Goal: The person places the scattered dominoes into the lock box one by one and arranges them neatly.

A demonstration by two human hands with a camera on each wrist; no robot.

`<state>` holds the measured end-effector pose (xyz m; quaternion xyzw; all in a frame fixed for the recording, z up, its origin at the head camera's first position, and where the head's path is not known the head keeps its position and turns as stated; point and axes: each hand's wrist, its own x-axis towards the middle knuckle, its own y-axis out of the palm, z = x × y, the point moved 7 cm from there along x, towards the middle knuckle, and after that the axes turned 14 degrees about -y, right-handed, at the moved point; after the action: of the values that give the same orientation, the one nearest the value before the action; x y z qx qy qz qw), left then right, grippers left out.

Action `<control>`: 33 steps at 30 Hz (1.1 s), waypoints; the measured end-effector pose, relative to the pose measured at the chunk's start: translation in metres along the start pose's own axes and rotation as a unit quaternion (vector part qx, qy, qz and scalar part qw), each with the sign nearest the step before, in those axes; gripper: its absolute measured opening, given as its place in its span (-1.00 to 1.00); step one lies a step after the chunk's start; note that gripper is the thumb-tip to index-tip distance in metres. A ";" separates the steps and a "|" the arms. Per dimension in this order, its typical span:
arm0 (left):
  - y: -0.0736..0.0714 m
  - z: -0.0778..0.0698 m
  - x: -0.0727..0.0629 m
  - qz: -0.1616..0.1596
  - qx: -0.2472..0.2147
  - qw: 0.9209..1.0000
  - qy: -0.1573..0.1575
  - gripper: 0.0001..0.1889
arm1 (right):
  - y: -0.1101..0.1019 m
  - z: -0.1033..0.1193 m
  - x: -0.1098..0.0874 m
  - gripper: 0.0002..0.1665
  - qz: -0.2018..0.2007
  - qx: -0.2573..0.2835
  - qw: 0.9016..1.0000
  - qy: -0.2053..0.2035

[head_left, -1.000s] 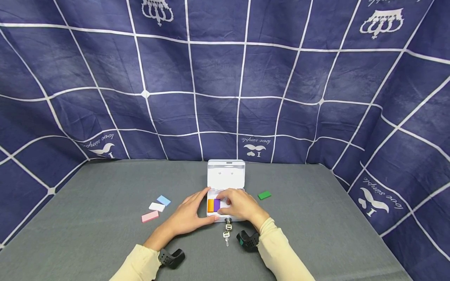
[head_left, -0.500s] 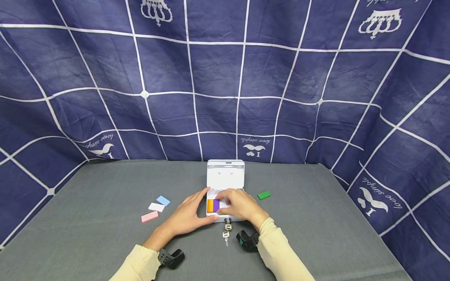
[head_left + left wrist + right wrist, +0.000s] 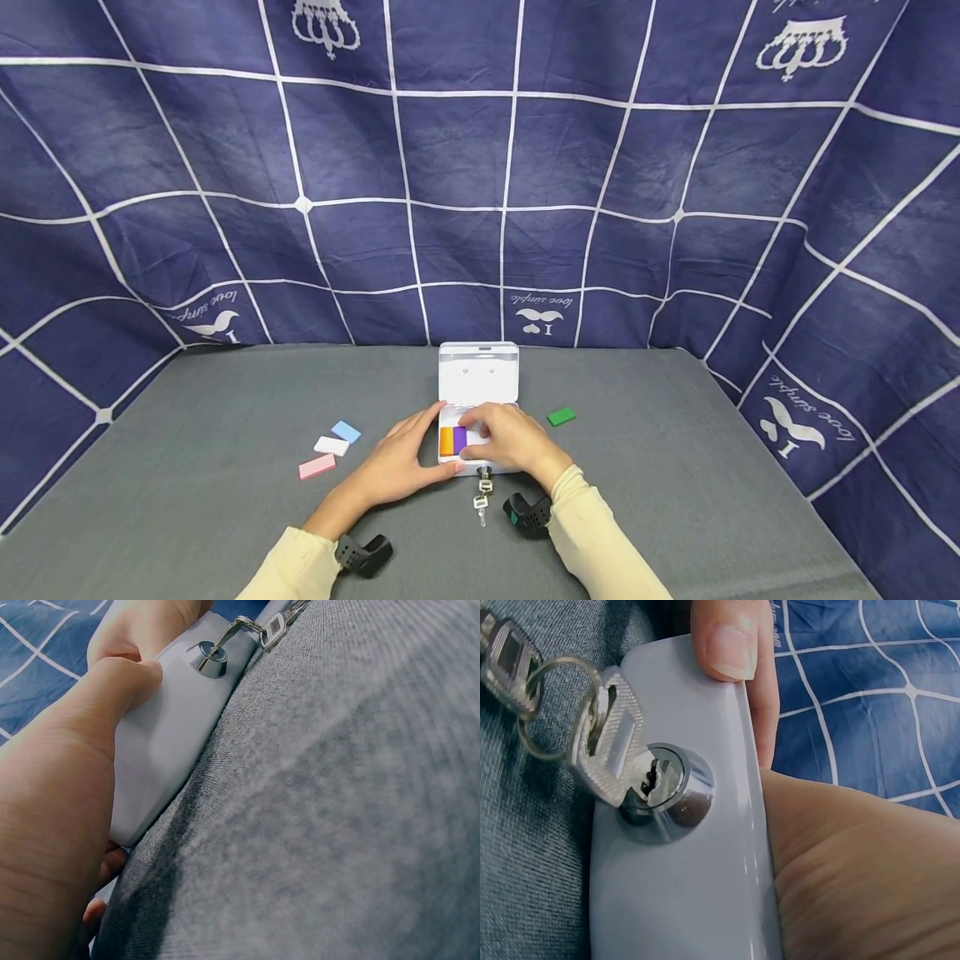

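Note:
In the head view a small white cash box [image 3: 477, 385] stands on the table with its lid raised. My left hand [image 3: 401, 460] holds the box's left side, its thumb on the front wall and the fingers along the side. My right hand [image 3: 513, 437] reaches inside, thumb and fingertips at both ends of a purple block [image 3: 460, 440], pinching it. Against that block's left lies an orange block [image 3: 446, 442]. From the front lock [image 3: 667, 796] hangs a ring of keys [image 3: 482, 500], one key in the keyhole. The right fingertips are hidden in both wrist views.
Left of the box lie loose blocks: pink [image 3: 317, 467], white [image 3: 332, 447] and light blue [image 3: 347, 431]. A green block [image 3: 561, 416] lies to the right. Behind the grey cloth-covered table [image 3: 675, 492] hangs a dark blue curtain [image 3: 457, 167] with white lines.
The head view shifts slightly. Both hands and the blocks keep their places about the box.

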<state>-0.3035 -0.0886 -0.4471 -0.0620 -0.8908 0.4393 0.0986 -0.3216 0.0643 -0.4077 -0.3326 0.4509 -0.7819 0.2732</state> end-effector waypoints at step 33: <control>0.000 0.000 -0.001 0.009 -0.005 1.000 -0.007 0.04 | -0.011 0.008 -0.002 -0.59 -0.020 -0.008 0.999 -0.049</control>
<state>-0.3024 -0.0885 -0.4474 -0.0675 -0.8932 0.4359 0.0877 -0.3153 0.0664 -0.3957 -0.3814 0.4363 -0.7665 0.2769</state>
